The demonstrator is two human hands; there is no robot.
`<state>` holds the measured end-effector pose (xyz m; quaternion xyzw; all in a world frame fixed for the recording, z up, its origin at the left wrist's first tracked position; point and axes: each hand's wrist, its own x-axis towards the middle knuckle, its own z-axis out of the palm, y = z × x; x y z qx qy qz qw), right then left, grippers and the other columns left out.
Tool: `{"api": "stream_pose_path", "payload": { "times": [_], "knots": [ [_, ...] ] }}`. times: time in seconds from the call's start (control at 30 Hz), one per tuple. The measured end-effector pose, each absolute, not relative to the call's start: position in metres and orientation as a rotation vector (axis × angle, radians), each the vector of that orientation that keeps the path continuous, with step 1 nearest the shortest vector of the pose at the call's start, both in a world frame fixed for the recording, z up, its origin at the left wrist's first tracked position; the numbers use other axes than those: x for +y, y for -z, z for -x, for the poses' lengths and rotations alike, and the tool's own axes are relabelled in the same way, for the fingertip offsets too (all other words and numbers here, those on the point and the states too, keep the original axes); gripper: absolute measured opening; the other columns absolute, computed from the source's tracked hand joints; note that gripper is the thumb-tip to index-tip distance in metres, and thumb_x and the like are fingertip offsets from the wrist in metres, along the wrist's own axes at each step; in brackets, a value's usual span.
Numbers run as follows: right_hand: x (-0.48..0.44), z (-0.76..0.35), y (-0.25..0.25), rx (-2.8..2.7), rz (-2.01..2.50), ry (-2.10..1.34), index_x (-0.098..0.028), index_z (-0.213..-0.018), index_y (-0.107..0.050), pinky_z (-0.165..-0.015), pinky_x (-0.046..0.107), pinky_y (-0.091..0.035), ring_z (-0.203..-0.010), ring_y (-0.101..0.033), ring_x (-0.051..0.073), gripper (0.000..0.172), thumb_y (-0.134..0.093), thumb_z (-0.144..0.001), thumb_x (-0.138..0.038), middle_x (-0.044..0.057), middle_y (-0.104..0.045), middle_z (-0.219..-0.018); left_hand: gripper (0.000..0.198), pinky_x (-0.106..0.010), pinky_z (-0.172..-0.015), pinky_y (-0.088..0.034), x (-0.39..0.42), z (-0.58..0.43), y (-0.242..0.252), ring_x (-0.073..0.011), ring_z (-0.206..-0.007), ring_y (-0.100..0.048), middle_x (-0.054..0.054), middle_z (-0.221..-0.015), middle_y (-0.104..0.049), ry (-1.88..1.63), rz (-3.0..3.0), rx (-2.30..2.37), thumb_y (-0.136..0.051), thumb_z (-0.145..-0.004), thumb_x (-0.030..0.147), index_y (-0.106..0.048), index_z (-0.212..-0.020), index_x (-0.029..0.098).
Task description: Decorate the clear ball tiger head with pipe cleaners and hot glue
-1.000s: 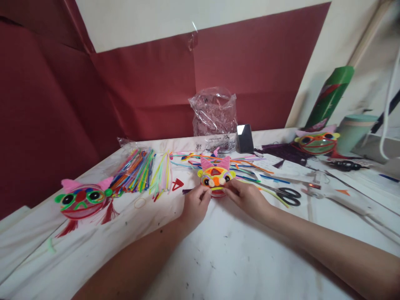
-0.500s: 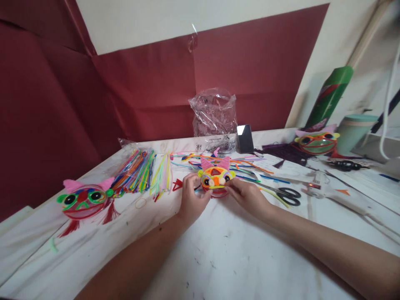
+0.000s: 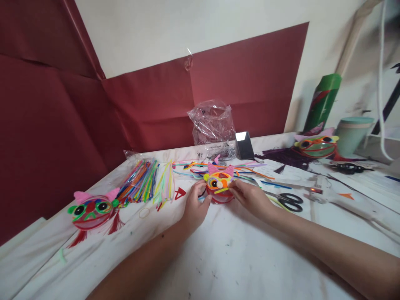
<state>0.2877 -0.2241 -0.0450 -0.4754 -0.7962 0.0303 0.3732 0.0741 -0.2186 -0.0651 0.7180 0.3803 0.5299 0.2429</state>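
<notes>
The pink-eared face (image 3: 220,183) is set on the counter (image 3: 234,258) between the left hand (image 3: 195,204) and the right hand (image 3: 253,199), where each side can be reached. A yellow strip (image 3: 221,191) is held across its front, the right end pinched by the right fingers. The left fingers are curled at the face's left edge, presumably to steady it; whether they are closed on it cannot be told. Scissors (image 3: 293,201) and a glue gun (image 3: 351,203) are laid to the right, probably for easy reach; pipe cleaners (image 3: 139,181) are bunched to the left. Well apart, a second face (image 3: 93,210) and a third face (image 3: 316,146) are set
</notes>
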Motion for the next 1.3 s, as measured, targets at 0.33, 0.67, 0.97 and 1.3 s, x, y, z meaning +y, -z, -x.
{"api": "stream_pose_path", "payload": {
  "times": [0.33, 0.67, 0.97, 1.3],
  "knots": [
    [-0.224, -0.284, 0.047, -1.994, 1.163, -0.116, -0.021, -0.082, -0.056, -0.061, 0.028, -0.045, -0.065, -0.062, 0.018, 0.019, -0.041, -0.091, -0.029, 0.005, -0.068, -0.076, 0.069, -0.039, -0.102, -0.041, -0.191, -0.093, 0.038, -0.0275, -0.127, -0.045, -0.013, -0.135, -0.05, -1.295, -1.383, 0.962, -0.079, -0.064, 0.029, -0.045, -0.124, 0.021],
    [-0.23, -0.275, 0.05, -1.97, 1.097, -0.19, -0.021, -0.078, -0.053, -0.057, 0.027, -0.043, -0.059, -0.058, 0.016, 0.02, -0.04, -0.09, -0.029, 0.004, -0.065, -0.07, 0.109, -0.042, -0.101, -0.043, -0.192, -0.084, 0.058, -0.0282, -0.125, -0.048, -0.01, -0.14, -0.046, -1.199, -1.336, 0.678, -0.084, -0.055, 0.029, -0.021, -0.143, 0.03],
    [-0.239, -0.274, 0.06, -2.028, 1.112, -0.191, -0.021, -0.083, -0.053, -0.058, 0.027, -0.044, -0.061, -0.059, 0.016, 0.021, -0.037, -0.093, -0.029, 0.004, -0.064, -0.072, 0.126, -0.048, -0.104, -0.04, -0.194, -0.08, 0.062, -0.0313, -0.125, -0.048, -0.013, -0.136, -0.047, -1.164, -1.451, 0.689, -0.088, -0.05, 0.021, -0.008, -0.147, 0.03],
    [-0.242, -0.271, 0.061, -2.027, 1.105, -0.177, -0.022, -0.082, -0.048, -0.055, 0.026, -0.043, -0.058, -0.058, 0.016, 0.02, -0.034, -0.093, -0.029, 0.004, -0.063, -0.07, 0.132, -0.049, -0.103, -0.041, -0.196, -0.082, 0.063, -0.0321, -0.123, -0.05, -0.015, -0.14, -0.044, -1.189, -1.424, 0.69, -0.09, -0.047, 0.029, -0.004, -0.147, 0.03]
  ]
}}
